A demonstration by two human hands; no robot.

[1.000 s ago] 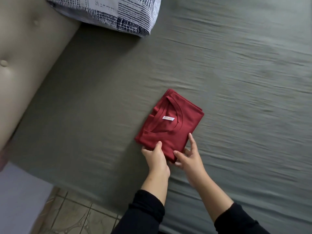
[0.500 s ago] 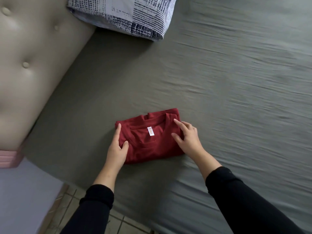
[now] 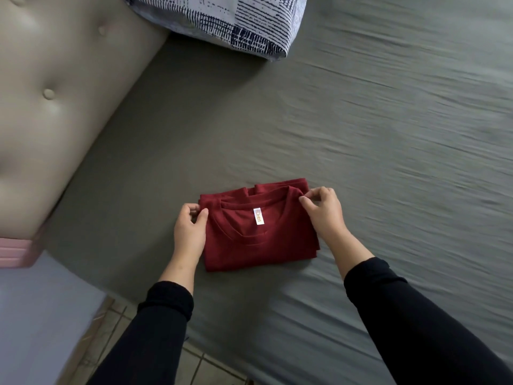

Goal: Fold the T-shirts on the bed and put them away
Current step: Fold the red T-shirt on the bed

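Observation:
A dark red T-shirt (image 3: 244,243) lies folded into a small rectangle on the grey-green bed sheet (image 3: 361,134), collar and white neck label facing up. My left hand (image 3: 190,232) pinches the shirt's upper left corner between thumb and fingers. At the upper right corner, by the collar, my right hand (image 3: 323,212) pinches the fabric the same way. Both arms wear black sleeves. No other T-shirt is in view.
A beige tufted headboard (image 3: 55,93) runs along the left. A blue-and-white patterned pillow (image 3: 236,20) lies at the top of the bed. Tiled floor (image 3: 194,365) shows below the mattress edge, with a pink item (image 3: 16,251) at the far left.
The shirt was turned from a diagonal position to square in front of me. My hands moved from its near edge to its sides, then up to pinch the two far corners.

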